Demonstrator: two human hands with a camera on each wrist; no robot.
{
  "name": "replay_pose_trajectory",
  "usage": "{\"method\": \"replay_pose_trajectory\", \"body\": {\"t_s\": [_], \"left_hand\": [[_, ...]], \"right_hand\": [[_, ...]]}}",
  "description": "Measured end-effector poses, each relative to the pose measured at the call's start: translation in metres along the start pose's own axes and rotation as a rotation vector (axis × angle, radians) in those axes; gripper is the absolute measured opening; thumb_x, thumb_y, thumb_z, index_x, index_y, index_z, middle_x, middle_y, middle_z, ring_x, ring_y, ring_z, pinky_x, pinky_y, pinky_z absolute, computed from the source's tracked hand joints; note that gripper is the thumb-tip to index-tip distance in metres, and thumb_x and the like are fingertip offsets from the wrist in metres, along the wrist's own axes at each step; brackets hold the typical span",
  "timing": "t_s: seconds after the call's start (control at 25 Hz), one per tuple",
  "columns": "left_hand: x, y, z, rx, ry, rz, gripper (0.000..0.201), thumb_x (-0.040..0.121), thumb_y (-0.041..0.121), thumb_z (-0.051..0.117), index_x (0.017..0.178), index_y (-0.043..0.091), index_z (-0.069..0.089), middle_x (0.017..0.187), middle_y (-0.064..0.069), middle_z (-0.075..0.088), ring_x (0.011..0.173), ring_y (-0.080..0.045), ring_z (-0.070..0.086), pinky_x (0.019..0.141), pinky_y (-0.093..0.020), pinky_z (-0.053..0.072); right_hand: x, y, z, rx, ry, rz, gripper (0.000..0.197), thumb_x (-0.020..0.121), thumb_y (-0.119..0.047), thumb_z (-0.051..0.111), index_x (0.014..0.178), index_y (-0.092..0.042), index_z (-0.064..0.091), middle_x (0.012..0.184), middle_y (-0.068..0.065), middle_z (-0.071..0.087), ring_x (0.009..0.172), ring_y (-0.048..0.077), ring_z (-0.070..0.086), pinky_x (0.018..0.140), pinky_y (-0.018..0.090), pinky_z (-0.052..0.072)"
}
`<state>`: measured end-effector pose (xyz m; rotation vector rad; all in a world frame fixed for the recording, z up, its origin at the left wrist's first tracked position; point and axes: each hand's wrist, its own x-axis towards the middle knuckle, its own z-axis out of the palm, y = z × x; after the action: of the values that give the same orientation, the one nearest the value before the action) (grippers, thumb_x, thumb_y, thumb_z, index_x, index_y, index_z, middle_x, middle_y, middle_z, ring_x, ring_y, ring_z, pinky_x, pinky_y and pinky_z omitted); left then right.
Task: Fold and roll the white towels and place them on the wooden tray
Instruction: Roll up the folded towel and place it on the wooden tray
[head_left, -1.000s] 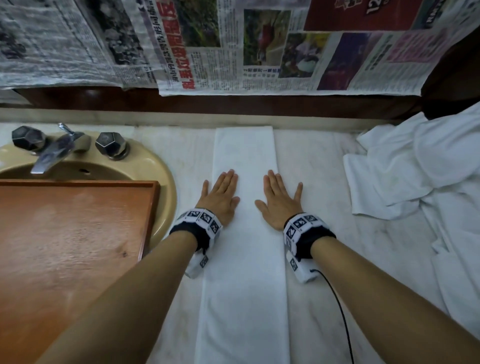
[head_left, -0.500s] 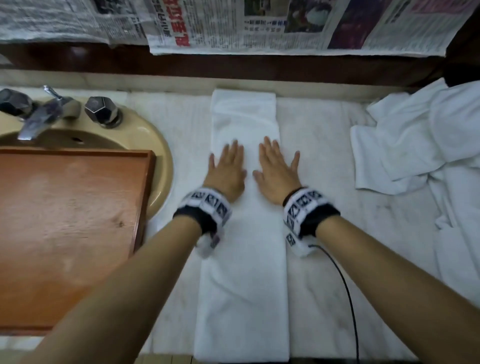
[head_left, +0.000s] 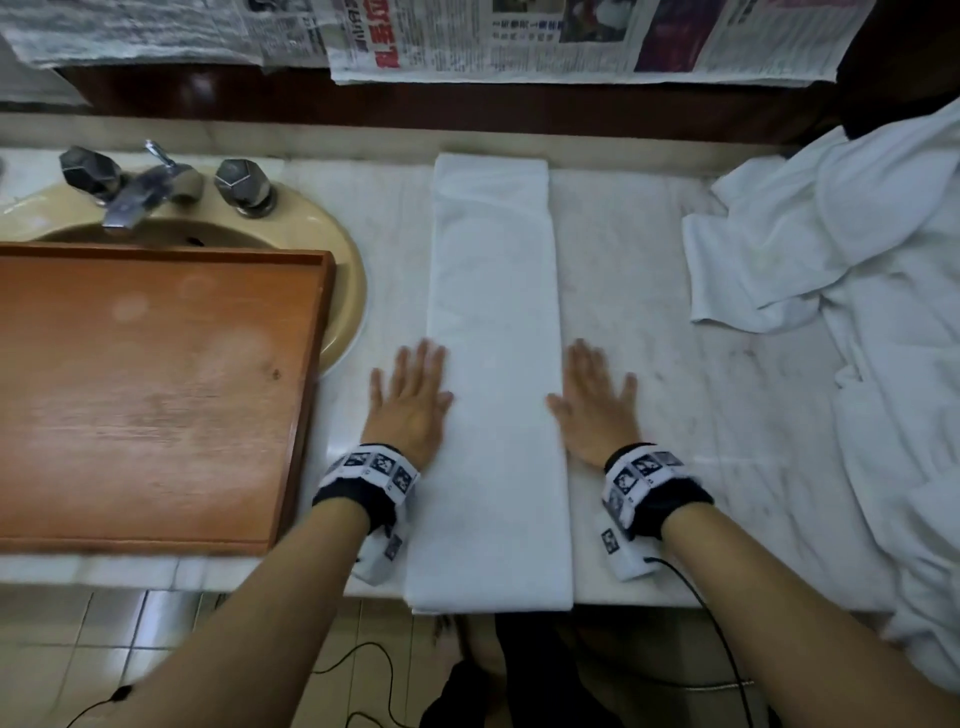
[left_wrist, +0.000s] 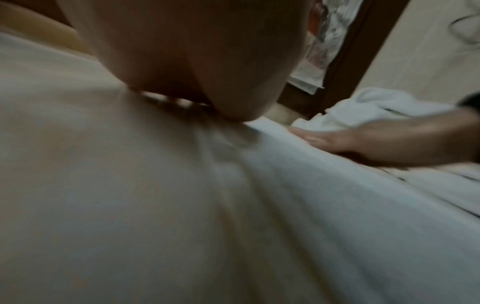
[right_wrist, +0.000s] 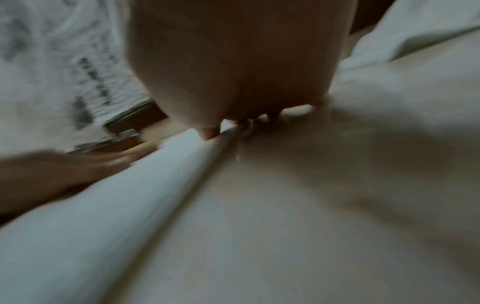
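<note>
Wooden tray (head_left: 156, 395) bare — both hands (head_left: 413, 400) flat, fingers straight, flanking folded towel (head_left: 493, 364).

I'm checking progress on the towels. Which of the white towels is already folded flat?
The long folded towel lying between the left hand and right hand. The other white towels lie crumpled in a heap at the right.

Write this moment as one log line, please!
left hand flat, towel's left edge | right hand flat, right edge | folded towel unrolled | wooden tray bare
</note>
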<state>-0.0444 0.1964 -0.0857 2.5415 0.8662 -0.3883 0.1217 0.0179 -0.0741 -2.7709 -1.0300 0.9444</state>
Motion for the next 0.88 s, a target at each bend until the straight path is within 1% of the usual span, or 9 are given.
{"method": "replay_pose_trajectory", "body": {"t_s": [0.08,0.28,0.32,0.44,0.48,0.6,0.68,0.8,0.88], "left_hand": [[-0.009,-0.013,-0.009,-0.06,0.033,-0.191,0.06,0.105,0.034,0.019,0.154,0.015,-0.008,0.161,-0.002,-0.016,0.148,-0.023,-0.016,0.119,-0.052,-0.008],[-0.055,0.034,0.023,0.064,-0.009,0.228,0.057,0.106,0.034,0.018,0.154,0.022,-0.01,0.16,0.006,-0.02,0.147,-0.016,-0.018,0.119,-0.053,-0.004],[-0.061,0.019,0.026,0.086,-0.003,0.188,0.057,0.105,0.036,0.016,0.154,0.025,-0.011,0.159,0.008,-0.022,0.147,-0.015,-0.019,0.119,-0.054,-0.005],[-0.066,-0.03,0.017,-0.007,0.022,-0.16,0.058,0.104,0.036,0.014,0.153,0.022,-0.014,0.159,0.004,-0.025,0.146,-0.02,-0.023,0.117,-0.055,-0.011],[-0.069,-0.032,0.016,-0.02,0.037,-0.19,0.058,0.104,0.035,0.015,0.153,0.019,-0.013,0.159,0.0,-0.024,0.146,-0.022,-0.022,0.117,-0.056,-0.009],[-0.078,0.011,0.031,-0.009,0.064,0.112,0.058,0.104,0.035,0.012,0.154,0.018,-0.01,0.158,0.004,-0.023,0.148,-0.019,-0.017,0.119,-0.052,-0.007],[-0.087,0.016,0.041,0.041,0.021,0.212,0.057,0.104,0.038,0.013,0.154,0.025,-0.012,0.156,0.01,-0.025,0.147,-0.014,-0.02,0.119,-0.051,-0.009],[-0.087,-0.025,0.034,0.032,0.06,-0.044,0.058,0.104,0.038,0.015,0.153,0.024,-0.014,0.157,0.007,-0.025,0.147,-0.017,-0.02,0.117,-0.051,-0.014],[-0.091,-0.034,0.022,-0.031,0.101,-0.149,0.059,0.104,0.031,0.025,0.155,0.015,0.0,0.163,-0.003,-0.01,0.15,-0.022,-0.008,0.118,-0.05,-0.002]], "right_hand": [[-0.014,0.014,-0.003,0.021,0.028,0.175,0.066,0.103,-0.043,0.018,0.152,-0.016,-0.017,0.158,-0.004,-0.028,0.146,0.015,-0.023,0.112,0.066,-0.009],[-0.064,-0.031,0.048,-0.143,0.013,-0.195,0.066,0.103,-0.042,0.019,0.152,-0.019,-0.018,0.157,-0.006,-0.03,0.144,0.013,-0.027,0.111,0.067,-0.01],[-0.064,-0.024,0.049,-0.111,0.006,-0.142,0.065,0.103,-0.043,0.018,0.152,-0.019,-0.019,0.156,-0.007,-0.031,0.144,0.012,-0.027,0.111,0.067,-0.009],[-0.063,0.004,0.036,0.003,0.019,0.196,0.067,0.102,-0.047,0.014,0.152,-0.017,-0.02,0.155,-0.005,-0.034,0.144,0.017,-0.027,0.11,0.068,-0.009],[-0.068,0.002,0.035,-0.016,0.029,0.208,0.067,0.102,-0.047,0.013,0.151,-0.016,-0.02,0.155,-0.003,-0.034,0.144,0.018,-0.028,0.11,0.068,-0.01],[-0.081,-0.033,0.052,-0.14,0.047,-0.115,0.067,0.103,-0.044,0.017,0.15,-0.017,-0.022,0.155,-0.004,-0.033,0.143,0.016,-0.03,0.111,0.066,-0.011],[-0.084,-0.035,0.063,-0.168,0.014,-0.199,0.066,0.103,-0.045,0.017,0.151,-0.02,-0.021,0.156,-0.007,-0.031,0.143,0.013,-0.03,0.112,0.065,-0.01],[-0.078,-0.006,0.052,-0.09,0.015,0.087,0.067,0.102,-0.048,0.014,0.152,-0.019,-0.02,0.156,-0.005,-0.032,0.144,0.014,-0.026,0.111,0.067,-0.008],[-0.077,-0.01,0.038,-0.053,0.051,0.193,0.067,0.102,-0.045,0.017,0.153,-0.014,-0.013,0.158,-0.001,-0.028,0.145,0.019,-0.025,0.11,0.069,-0.009]]}}
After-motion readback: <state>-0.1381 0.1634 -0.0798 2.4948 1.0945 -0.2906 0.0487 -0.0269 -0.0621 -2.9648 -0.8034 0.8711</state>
